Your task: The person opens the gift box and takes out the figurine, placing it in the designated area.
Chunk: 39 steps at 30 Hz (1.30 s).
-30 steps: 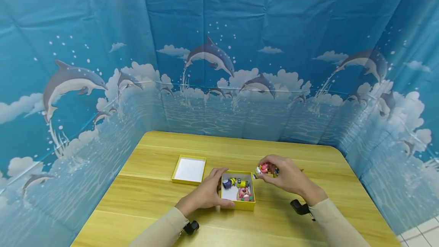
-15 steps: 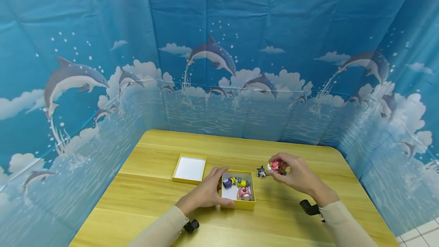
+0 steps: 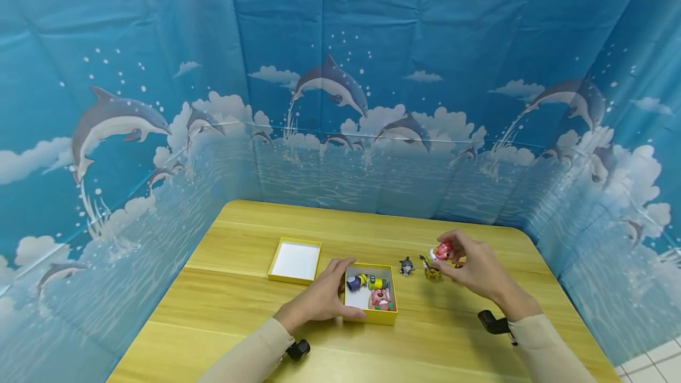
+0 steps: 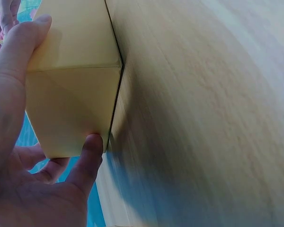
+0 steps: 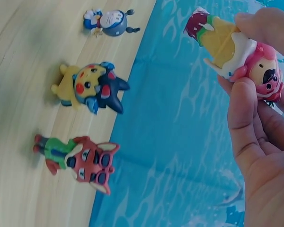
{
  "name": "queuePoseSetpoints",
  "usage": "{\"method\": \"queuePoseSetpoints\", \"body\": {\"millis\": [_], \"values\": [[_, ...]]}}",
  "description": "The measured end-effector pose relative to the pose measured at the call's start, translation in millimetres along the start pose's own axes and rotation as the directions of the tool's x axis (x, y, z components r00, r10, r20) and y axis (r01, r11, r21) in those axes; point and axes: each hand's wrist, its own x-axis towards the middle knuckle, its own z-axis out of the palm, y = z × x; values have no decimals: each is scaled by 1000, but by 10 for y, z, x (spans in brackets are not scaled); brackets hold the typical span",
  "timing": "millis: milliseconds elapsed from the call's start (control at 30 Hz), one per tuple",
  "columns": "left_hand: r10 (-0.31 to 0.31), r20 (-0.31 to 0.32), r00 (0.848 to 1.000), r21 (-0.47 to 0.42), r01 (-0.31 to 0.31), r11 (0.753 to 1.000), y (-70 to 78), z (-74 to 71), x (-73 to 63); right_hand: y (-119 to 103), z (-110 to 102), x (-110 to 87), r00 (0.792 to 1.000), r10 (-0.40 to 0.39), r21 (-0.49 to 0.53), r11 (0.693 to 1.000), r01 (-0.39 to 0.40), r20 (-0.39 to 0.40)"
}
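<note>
My left hand (image 3: 321, 300) grips a yellow box (image 3: 380, 317), thumb on its near wall and fingers at the far left corner. Inside the box lie a purple-and-yellow figurine (image 3: 355, 283), a yellow-and-green figurine (image 3: 378, 283) and a pink bear figurine (image 3: 380, 299). Another pink bear figurine (image 5: 262, 71), set in an ice-cream cone, is pinched between thumb and fingers of my right hand (image 3: 476, 266), raised above the table. Standing below it are a grey-haired figurine (image 5: 111, 22), a yellow figurine with a dark hat (image 5: 87, 87) and a fox figurine (image 5: 80, 158) in green.
The box's lid (image 3: 292, 260) lies upturned on the table (image 3: 213, 312), left of and behind the box, its white inside showing. A blue dolphin-print curtain (image 3: 340, 182) hangs close behind the table and along both sides.
My right hand has moved rightward with the cone bear figurine, uncovering first the grey-haired figurine, then the yellow one. My left hand has stayed on the box.
</note>
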Motion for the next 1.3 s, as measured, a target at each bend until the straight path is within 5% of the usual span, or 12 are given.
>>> {"method": "queuePoseSetpoints", "body": {"millis": [500,1300], "values": [[8,-5,1000,9,-8,1000,-15,22,0,192,-165,-74,996,24,-91,995,-33,-91],[8,-5,1000,-8,-8,1000,-32,20,7,501,-386,-228,983,146,-56,987,-153,-111]]}}
